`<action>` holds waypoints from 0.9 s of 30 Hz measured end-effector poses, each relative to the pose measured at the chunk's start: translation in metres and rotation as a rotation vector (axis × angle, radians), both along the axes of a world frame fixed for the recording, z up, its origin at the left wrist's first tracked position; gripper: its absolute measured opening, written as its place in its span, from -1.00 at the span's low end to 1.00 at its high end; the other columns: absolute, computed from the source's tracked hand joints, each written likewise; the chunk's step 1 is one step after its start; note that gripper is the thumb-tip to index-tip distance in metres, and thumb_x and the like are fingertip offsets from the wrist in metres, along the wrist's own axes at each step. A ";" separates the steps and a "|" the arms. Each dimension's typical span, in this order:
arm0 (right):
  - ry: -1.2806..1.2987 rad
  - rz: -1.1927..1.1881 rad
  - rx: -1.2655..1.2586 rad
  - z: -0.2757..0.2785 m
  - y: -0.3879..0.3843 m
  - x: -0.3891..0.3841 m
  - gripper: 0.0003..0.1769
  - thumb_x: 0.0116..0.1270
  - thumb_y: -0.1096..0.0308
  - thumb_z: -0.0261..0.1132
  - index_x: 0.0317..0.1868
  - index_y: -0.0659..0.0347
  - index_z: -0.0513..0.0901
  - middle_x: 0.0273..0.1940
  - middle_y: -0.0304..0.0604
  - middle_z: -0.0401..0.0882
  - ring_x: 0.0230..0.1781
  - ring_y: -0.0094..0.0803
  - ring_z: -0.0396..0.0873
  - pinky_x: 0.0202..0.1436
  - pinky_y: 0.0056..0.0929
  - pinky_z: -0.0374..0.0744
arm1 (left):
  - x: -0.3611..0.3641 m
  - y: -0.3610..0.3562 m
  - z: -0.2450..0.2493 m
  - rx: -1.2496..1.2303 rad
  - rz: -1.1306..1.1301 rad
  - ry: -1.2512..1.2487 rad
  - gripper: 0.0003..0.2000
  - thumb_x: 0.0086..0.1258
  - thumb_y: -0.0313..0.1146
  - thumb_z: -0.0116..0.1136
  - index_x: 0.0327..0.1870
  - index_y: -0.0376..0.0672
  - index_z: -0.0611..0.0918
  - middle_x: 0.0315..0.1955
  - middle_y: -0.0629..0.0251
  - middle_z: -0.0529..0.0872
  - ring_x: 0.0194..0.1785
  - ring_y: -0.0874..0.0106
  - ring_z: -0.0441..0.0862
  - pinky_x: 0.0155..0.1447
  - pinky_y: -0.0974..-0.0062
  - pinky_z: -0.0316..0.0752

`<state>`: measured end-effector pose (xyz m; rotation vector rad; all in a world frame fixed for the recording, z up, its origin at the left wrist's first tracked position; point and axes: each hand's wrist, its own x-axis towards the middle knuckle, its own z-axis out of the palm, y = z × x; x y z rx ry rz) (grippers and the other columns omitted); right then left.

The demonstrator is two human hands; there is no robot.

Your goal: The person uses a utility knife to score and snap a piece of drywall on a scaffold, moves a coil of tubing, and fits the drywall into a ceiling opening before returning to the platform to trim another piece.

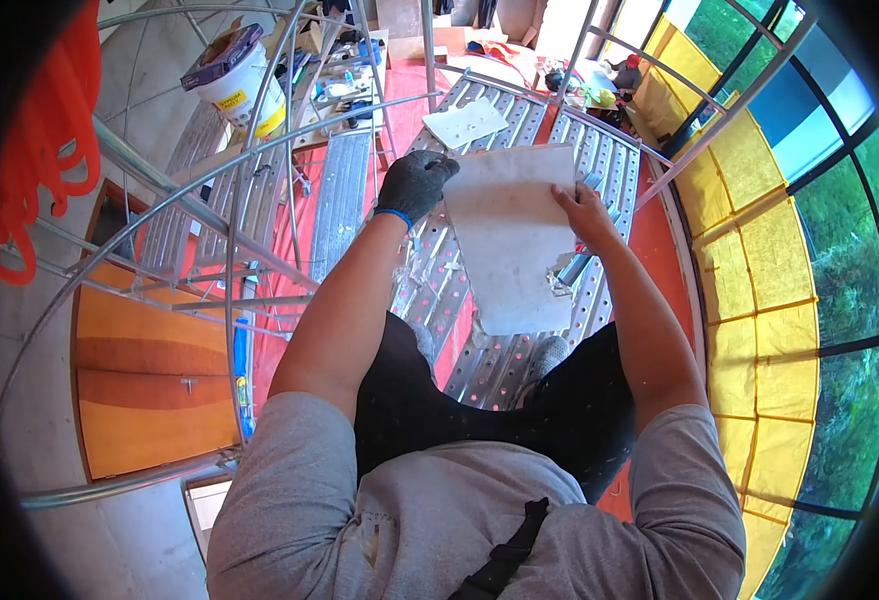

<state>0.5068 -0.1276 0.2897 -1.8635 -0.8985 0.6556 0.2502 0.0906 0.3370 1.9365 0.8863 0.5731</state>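
A white, roughly rectangular sheet (513,245), possibly plasterboard, is held up in front of my knees, its lower right edge ragged. At its upper left corner, my left hand (415,188) in a dark grey glove pinches the edge. My bare right hand (587,214) grips the right edge, thumb on the near face and fingers partly hidden. Below the sheet is a perforated metal scaffold platform (440,262). A smaller white piece (465,124) lies on that platform, beyond the sheet.
Scaffold tubes (230,240) cross the left side. A white bucket (245,95) with a box on top stands at upper left. Tools and bottles (350,88) lie on boards beyond. Orange hose or netting (50,130) hangs at far left. Yellow sheeting (750,270) lines the windows at right.
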 end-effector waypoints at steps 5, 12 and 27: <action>-0.056 0.042 -0.026 0.016 -0.005 -0.011 -0.38 0.43 0.01 0.42 0.21 0.42 0.62 0.02 0.11 0.75 0.07 -0.18 0.72 0.18 -0.28 0.58 | -0.003 0.007 -0.011 0.037 -0.025 -0.016 -0.57 0.35 -0.17 0.41 0.09 -0.33 0.72 -0.21 0.08 0.82 -0.25 0.36 0.82 -0.14 0.38 0.72; 0.065 0.011 -0.092 0.049 -0.018 -0.030 -0.45 0.33 0.12 0.53 0.14 0.40 0.68 -0.07 0.00 0.80 -0.11 -0.28 0.77 0.02 -0.29 0.68 | -0.018 -0.018 0.028 -0.085 -0.059 0.010 -0.54 0.35 -0.20 0.40 0.14 -0.35 0.69 -0.23 0.12 0.82 -0.29 0.40 0.80 -0.14 0.43 0.71; -0.513 0.145 0.070 0.066 -0.018 -0.111 -0.50 0.38 0.04 0.46 0.11 0.28 0.71 -0.04 0.06 0.73 -0.03 -0.15 0.70 0.08 -0.16 0.64 | -0.015 -0.030 0.041 -1.068 0.175 -0.285 -0.29 0.41 0.25 0.28 0.32 -0.19 0.51 0.11 -0.09 0.60 -0.12 0.03 0.77 -0.03 0.00 0.77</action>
